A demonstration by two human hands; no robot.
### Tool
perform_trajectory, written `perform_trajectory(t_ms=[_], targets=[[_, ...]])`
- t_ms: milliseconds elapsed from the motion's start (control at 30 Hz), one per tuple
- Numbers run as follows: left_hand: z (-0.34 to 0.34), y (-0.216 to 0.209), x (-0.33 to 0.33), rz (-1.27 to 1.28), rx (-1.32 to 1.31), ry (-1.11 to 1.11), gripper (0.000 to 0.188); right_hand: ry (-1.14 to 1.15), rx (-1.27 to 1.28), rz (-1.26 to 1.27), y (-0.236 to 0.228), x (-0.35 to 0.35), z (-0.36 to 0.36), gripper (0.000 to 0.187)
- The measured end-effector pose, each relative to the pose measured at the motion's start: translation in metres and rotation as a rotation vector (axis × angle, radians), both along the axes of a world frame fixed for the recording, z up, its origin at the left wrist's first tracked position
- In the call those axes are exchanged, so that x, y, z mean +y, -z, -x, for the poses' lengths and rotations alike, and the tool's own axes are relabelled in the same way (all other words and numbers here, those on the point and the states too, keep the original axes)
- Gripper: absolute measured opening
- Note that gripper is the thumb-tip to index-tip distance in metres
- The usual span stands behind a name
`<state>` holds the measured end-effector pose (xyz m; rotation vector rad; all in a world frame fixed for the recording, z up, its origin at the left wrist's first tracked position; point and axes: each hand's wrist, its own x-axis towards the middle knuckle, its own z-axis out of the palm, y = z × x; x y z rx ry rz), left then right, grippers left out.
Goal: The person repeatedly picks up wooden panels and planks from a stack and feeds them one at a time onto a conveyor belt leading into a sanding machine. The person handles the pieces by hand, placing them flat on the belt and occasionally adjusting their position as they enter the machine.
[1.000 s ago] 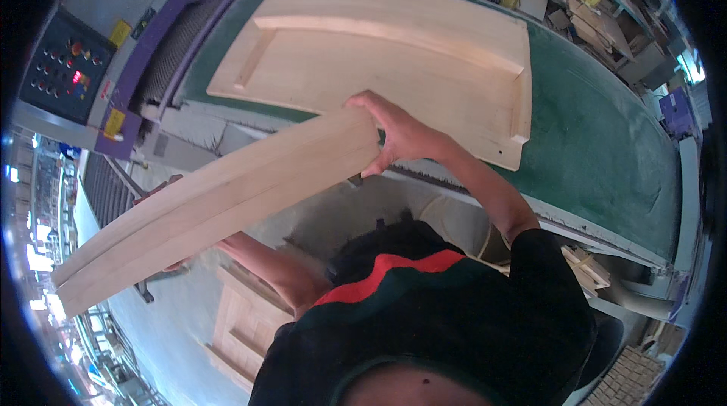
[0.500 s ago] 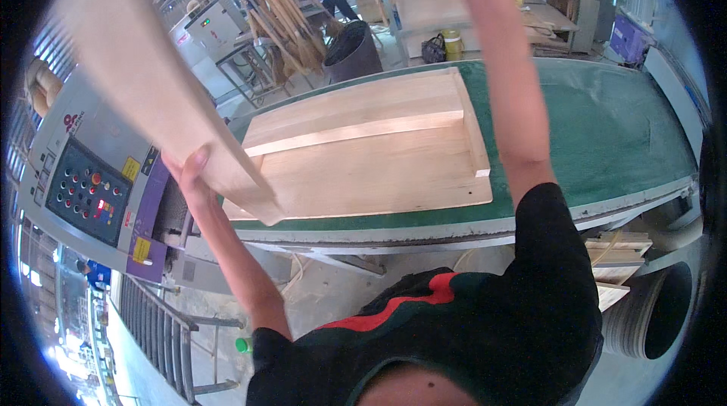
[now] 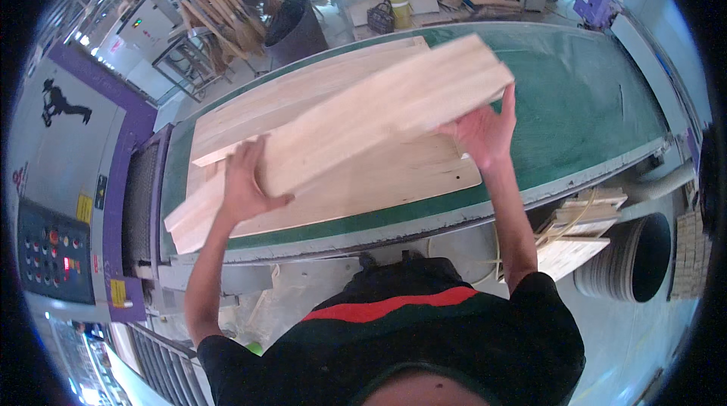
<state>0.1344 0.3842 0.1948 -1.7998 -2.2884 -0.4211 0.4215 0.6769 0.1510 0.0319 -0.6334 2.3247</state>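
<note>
A long pale wooden board [image 3: 371,114] slants over the green belt table, its right end farther away than its left. My left hand [image 3: 246,182] grips its left part, fingers on top and thumb along the near edge. At the right end my right hand [image 3: 488,133] holds the near edge and corner, with the fingers partly hidden beneath. Under the board a wide wooden panel [image 3: 379,179] lies on the green belt [image 3: 583,110]. Another wooden piece [image 3: 303,80] lies along the panel's far side, partly covered by the held board.
A machine with a button panel [image 3: 54,254] and purple trim stands at the left. Beyond the table are brooms [image 3: 219,8], a dark bin [image 3: 297,31] and a yellow bucket [image 3: 400,10]. Stacked boards [image 3: 575,228] and a ribbed duct [image 3: 625,258] are below right.
The board has swung down from steeply raised at the left to a low slant over the panel. My right hand has come down from the far side onto its right end.
</note>
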Motion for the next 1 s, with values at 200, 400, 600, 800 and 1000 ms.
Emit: perform_trajectory(t_ms=[200, 400, 600, 800, 1000], targets=[[0.074, 0.053, -0.024, 0.270, -0.269, -0.042, 0.109, 0.063, -0.287, 0.312, 0.061, -0.054, 0.055, 0.100], [0.132, 0.086, 0.001, 0.415, -0.218, 0.030, 0.104, 0.181, -0.919, -0.192, 0.076, -0.102, 0.045, 0.063], [0.135, 0.103, -0.012, 0.253, -0.212, 0.164, 0.103, 0.322, -1.101, -0.340, 0.069, -0.151, 0.064, 0.051], [0.173, 0.066, -0.075, -0.559, -0.146, -0.158, 0.078, 0.324, -1.054, -0.288, 0.099, -0.112, 0.093, 0.046], [0.299, 0.131, -0.211, -0.888, -1.674, -0.570, 0.086, 0.463, -0.878, -0.053, 0.105, -0.120, 0.143, 0.026]])
